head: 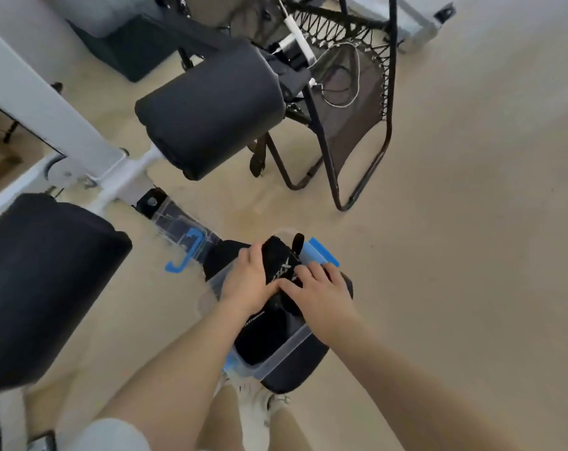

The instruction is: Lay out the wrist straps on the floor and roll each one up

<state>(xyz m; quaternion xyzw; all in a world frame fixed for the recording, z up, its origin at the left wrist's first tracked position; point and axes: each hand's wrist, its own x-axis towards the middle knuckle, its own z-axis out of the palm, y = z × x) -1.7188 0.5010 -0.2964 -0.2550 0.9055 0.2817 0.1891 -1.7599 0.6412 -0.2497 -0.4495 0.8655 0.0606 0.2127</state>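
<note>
One head-worn wide-angle view looks steeply down, close over the clear plastic box [294, 345] on the beige floor [455, 239]

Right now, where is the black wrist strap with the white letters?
In the head view, the strap is low centre, held between the left hand and right hand above the clear box.

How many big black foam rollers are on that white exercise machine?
2. One black foam roller sits upper middle on the white machine; another is at the left edge. More may be hidden out of view.
</note>
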